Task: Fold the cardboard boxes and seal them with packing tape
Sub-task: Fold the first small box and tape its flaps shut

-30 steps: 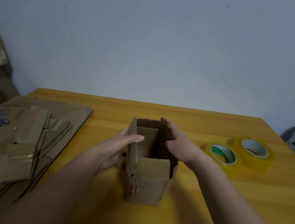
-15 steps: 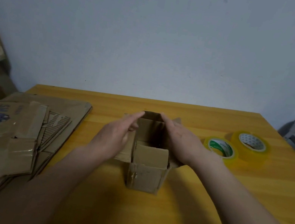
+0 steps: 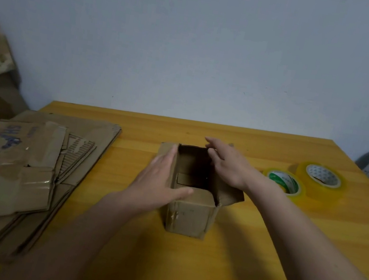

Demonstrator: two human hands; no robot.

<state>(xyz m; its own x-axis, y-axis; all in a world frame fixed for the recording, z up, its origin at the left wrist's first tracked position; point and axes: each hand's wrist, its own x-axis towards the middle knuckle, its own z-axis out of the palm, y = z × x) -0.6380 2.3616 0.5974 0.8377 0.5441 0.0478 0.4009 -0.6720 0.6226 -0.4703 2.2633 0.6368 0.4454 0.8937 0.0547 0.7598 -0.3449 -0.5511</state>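
Head view: left hand [image 3: 158, 182] flat against left flap of open box [image 3: 190, 215], fingers straight; right hand [image 3: 228, 165] flat on right flap, holding nothing.

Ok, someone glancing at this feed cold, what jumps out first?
The small open cardboard box at the table's centre, with both hands on its top flaps: left hand flat along the left side, right hand over the right flap. Next, two yellow tape rolls at right, and flattened cardboard stacked at left.

Both bare forearms are reaching in from the bottom of the frame toward its centre. Left hand [image 3: 160, 185] is lying flat, fingers straight, thumb out. Right hand [image 3: 228, 165] is hovering palm-down, fingers loosely extended.
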